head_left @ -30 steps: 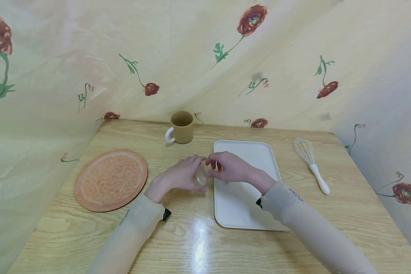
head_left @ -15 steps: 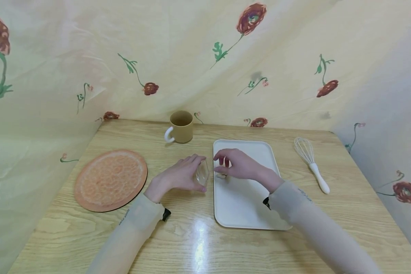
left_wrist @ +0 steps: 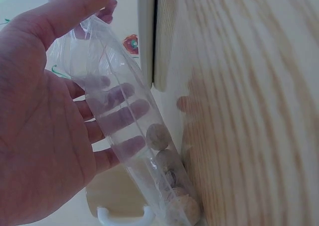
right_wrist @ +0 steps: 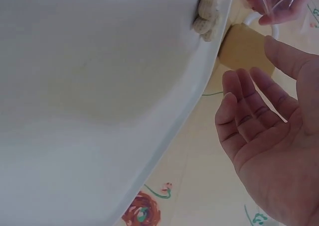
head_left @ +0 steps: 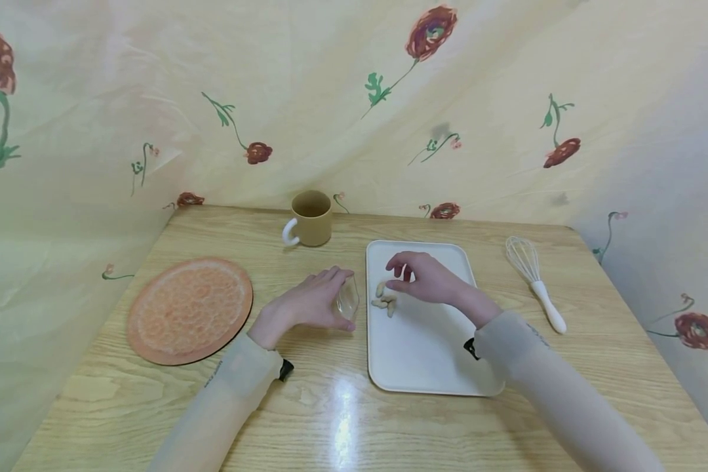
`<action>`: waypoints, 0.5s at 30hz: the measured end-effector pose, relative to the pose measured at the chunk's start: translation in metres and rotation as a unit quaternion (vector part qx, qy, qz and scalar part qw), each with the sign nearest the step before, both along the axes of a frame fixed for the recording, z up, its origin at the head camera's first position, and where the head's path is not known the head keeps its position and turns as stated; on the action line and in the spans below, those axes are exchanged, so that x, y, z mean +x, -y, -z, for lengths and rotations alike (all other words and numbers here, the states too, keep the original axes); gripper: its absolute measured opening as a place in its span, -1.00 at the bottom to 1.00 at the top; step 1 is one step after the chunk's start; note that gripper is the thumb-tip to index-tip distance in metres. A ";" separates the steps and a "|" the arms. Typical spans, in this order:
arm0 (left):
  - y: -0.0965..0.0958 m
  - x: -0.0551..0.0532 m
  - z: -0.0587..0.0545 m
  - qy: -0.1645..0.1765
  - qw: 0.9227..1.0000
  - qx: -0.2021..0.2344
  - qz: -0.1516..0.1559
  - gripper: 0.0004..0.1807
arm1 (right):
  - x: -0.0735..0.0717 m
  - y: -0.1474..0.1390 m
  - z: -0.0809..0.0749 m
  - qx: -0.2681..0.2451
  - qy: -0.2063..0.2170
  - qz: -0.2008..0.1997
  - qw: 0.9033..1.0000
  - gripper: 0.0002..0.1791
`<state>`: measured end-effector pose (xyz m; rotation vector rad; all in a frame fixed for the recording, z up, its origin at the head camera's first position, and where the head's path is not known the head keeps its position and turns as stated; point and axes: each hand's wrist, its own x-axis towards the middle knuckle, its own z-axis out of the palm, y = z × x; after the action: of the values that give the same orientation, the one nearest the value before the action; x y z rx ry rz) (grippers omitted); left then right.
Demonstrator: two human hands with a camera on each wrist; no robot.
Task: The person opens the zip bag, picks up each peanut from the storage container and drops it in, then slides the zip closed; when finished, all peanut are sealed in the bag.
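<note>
My left hand holds a clear plastic bag just left of the white tray. In the left wrist view, its thumb and fingers lie on either side of the bag, and several tan, rounded pieces sit low inside the bag. Several peanuts in their shells rest near the tray's left edge; they also appear beside the rim in the right wrist view. Over the tray, close to these peanuts, is my right hand. Its fingers are loosely bent and hold nothing.
Behind the bag stands a tan mug with a white handle. A round orange-patterned mat lies at the left. To the right of the tray is a whisk. Flowered cloth hangs along the table's back edge.
My right hand has moved away from the bag, rightward over the tray, and loosened. Peanuts on the tray have come into view. My left hand stays at the bag.
</note>
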<state>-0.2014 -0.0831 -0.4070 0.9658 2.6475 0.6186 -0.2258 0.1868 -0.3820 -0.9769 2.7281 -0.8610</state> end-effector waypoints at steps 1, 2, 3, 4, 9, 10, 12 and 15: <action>0.000 0.000 0.000 0.001 1.000 0.000 0.000 0.12 | -0.001 0.000 0.002 0.000 0.004 0.001 1.000 -0.68; 0.000 0.000 0.000 0.002 1.000 -0.001 0.000 0.12 | -0.003 0.000 0.004 0.001 0.007 0.002 1.000 -0.68; 0.000 0.000 0.000 0.003 1.000 -0.001 0.000 0.12 | -0.005 0.000 0.006 0.002 0.011 0.003 1.000 -0.67; 0.000 0.000 0.001 0.004 1.000 -0.001 -0.001 0.12 | -0.006 0.000 0.008 0.003 0.015 0.004 1.000 -0.66; 0.000 0.001 0.001 0.003 1.000 0.000 -0.001 0.12 | -0.012 0.003 0.019 0.009 0.031 0.003 0.999 -0.64; 0.000 0.001 0.001 0.002 1.000 -0.001 -0.001 0.12 | -0.012 0.004 0.021 0.010 0.034 0.001 0.999 -0.64; 0.000 0.000 0.001 -0.002 1.000 0.000 0.000 0.12 | -0.013 0.006 0.023 0.013 0.036 -0.001 0.999 -0.65; 0.000 0.000 0.001 -0.002 1.000 -0.001 0.001 0.12 | -0.013 0.009 0.025 0.021 0.035 -0.004 0.999 -0.67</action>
<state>-0.2013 -0.0830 -0.4079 0.9699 2.6504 0.6154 -0.2388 0.1777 -0.4073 -0.9314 2.6708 -0.8169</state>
